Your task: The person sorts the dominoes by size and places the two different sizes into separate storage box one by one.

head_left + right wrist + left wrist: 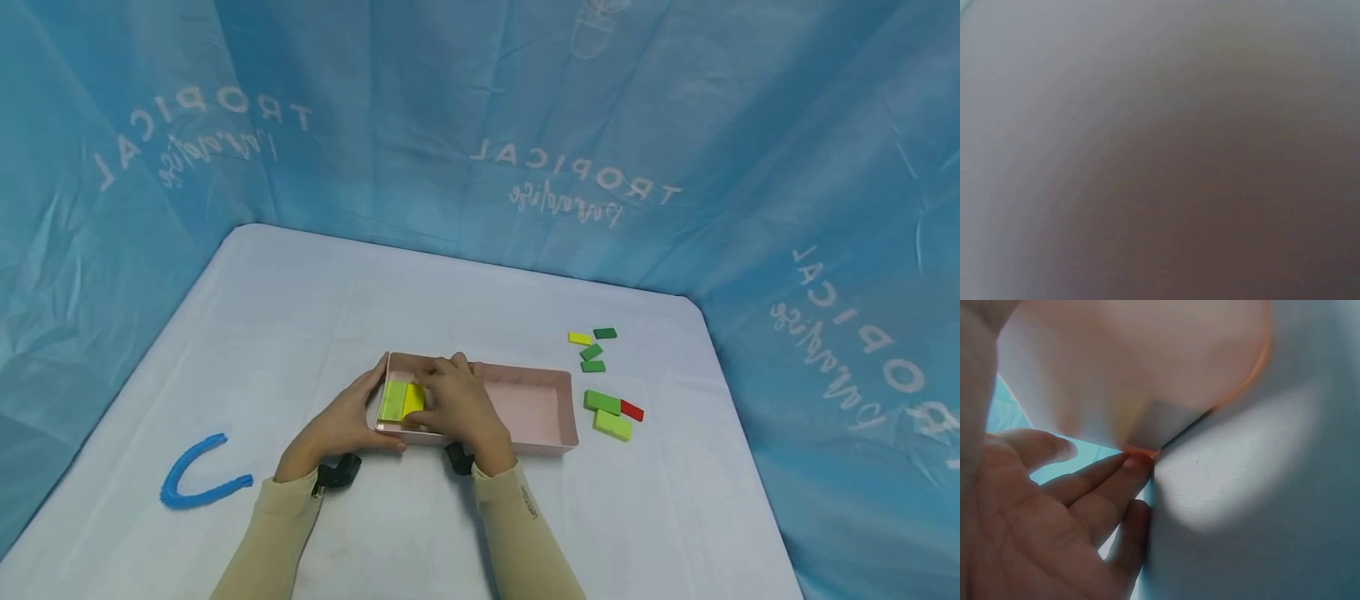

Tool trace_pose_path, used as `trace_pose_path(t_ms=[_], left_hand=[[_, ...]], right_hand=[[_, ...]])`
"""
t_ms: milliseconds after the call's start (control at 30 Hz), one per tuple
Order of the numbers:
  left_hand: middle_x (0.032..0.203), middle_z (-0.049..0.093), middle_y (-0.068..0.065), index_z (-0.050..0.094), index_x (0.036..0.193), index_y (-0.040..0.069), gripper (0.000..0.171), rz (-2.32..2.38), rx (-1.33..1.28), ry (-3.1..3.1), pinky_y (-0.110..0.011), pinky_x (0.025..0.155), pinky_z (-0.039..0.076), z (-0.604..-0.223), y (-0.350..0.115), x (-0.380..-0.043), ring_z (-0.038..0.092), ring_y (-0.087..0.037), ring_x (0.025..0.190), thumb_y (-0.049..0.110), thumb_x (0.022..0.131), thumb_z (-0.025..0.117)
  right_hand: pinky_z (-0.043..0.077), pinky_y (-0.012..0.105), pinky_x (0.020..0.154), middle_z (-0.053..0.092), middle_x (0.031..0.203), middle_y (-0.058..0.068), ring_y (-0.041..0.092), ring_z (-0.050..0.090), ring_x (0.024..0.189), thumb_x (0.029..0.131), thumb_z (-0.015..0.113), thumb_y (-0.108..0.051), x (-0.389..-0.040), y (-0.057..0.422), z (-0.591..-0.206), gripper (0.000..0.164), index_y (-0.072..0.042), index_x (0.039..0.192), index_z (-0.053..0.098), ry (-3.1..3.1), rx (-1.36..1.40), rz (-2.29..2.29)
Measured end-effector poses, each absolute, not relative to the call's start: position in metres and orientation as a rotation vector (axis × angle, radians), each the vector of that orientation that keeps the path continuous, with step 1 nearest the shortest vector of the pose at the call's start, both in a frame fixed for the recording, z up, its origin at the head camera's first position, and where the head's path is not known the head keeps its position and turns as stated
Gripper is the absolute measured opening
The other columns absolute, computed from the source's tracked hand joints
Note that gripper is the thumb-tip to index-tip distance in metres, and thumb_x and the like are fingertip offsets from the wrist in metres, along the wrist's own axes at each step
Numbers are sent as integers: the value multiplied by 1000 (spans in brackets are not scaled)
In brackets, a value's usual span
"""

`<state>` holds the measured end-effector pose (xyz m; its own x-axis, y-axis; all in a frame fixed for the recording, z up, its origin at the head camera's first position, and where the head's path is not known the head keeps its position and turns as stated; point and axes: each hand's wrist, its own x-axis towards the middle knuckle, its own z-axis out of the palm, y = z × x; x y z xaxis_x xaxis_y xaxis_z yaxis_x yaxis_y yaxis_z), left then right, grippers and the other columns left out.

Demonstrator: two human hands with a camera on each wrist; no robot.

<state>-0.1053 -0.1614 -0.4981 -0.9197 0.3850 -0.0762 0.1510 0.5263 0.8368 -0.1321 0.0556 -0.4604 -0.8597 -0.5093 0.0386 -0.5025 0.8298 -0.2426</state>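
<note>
A long pink box (525, 410) stands on the table. My left hand (341, 421) grips its left end, one side of the hand along the near wall and the fingers reaching up the left end. The left wrist view shows that hand's fingertips (1138, 464) against the box's edge. Inside the left end, a light green block (393, 402) lies beside a yellow block (413, 400). My right hand (461, 408) reaches into the box and holds the yellow block, thumb at its near end and fingers at its far end. The right wrist view is a dark blur.
Right of the box lie a green block (602, 402), a lime block (612, 425) and a red block (632, 410). Farther back are a small yellow block (580, 338) and several small green blocks (592, 352). A bent blue fuzzy strip (176, 492) lies at the left.
</note>
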Motion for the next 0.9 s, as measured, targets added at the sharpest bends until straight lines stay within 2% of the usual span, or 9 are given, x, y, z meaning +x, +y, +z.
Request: trace_pose_path(t_ms=[133, 233, 433, 733, 900], left_hand=[[166, 16, -22, 0, 163, 14, 141, 1343, 457, 2513, -65, 117, 29, -498, -159, -106, 21, -44, 151, 41, 64, 96], [166, 17, -22, 1, 163, 13, 142, 1340, 448, 2523, -65, 117, 27, -498, -159, -107, 20, -45, 151, 40, 62, 97], [166, 18, -20, 3, 163, 14, 142, 1312, 440, 2546, -65, 118, 26, -502, -158, -106, 21, -45, 151, 43, 61, 97], [166, 18, -21, 3, 164, 14, 142, 1287, 426, 2550, -64, 119, 25, -503, -156, -107, 20, -45, 151, 46, 61, 96], [166, 17, -20, 3, 164, 14, 142, 1279, 417, 2554, -64, 119, 25, -502, -155, -107, 19, -46, 151, 45, 61, 96]], right_hand=[[34, 41, 83, 66, 127, -1, 20, 49, 103, 80, 83, -51, -125, 75, -450, 56, -20, 126, 73, 3049, -786, -572], [31, 40, 79, 68, 121, -1, 19, 48, 98, 82, 83, -43, -119, 94, -445, 51, -14, 123, 74, 3120, -735, -693], [30, 42, 77, 70, 117, 0, 20, 48, 93, 83, 84, -31, -107, 135, -443, 43, -11, 120, 76, 3261, -604, -779], [23, 47, 73, 73, 107, 9, 27, 47, 90, 82, 81, -22, -93, 201, -447, 33, -7, 111, 78, 3506, -319, -891], [23, 52, 73, 72, 105, 13, 31, 47, 88, 81, 81, -25, -87, 228, -452, 34, -4, 108, 78, 3570, -35, -843]])
